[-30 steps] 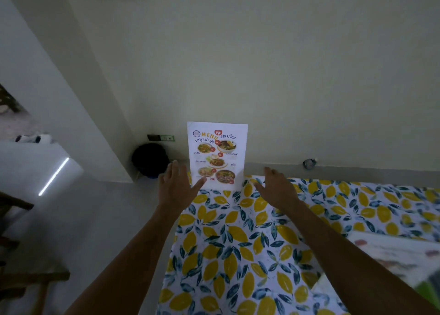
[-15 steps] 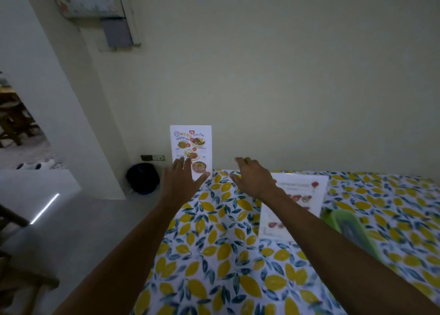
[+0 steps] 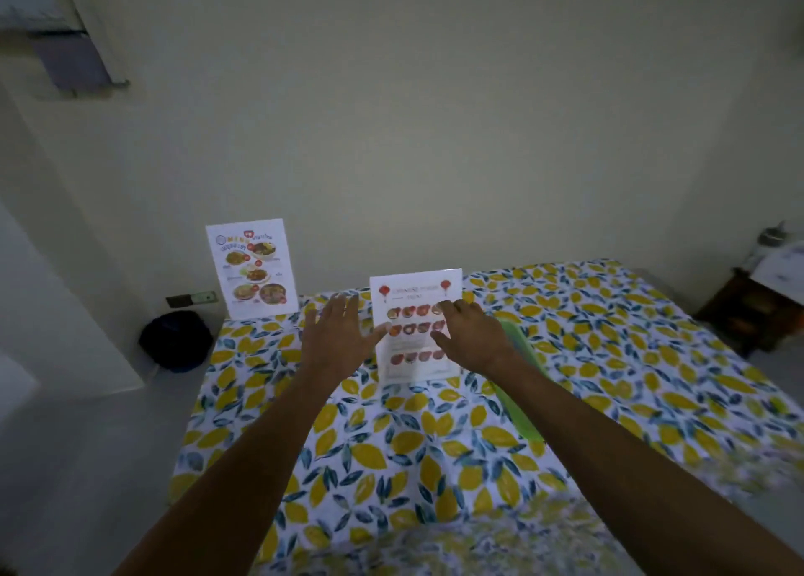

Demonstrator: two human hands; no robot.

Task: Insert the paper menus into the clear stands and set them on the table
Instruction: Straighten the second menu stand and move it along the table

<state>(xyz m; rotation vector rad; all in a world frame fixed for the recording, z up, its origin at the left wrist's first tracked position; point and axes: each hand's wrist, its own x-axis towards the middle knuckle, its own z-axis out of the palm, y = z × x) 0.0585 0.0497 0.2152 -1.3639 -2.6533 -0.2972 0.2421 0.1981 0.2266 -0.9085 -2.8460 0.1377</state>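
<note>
Both hands were spread flat and empty: my left hand (image 3: 337,336) just left of the lantern menu (image 3: 415,327), my right hand (image 3: 472,336) over its right edge. Beyond my left hand, well apart, the other menu (image 3: 252,268) stood upright at the table's (image 3: 609,358) far corner.

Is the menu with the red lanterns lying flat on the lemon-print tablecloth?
No, the red-lantern menu stands upright on the lemon-print tablecloth, between the open left hand and right hand.
</note>
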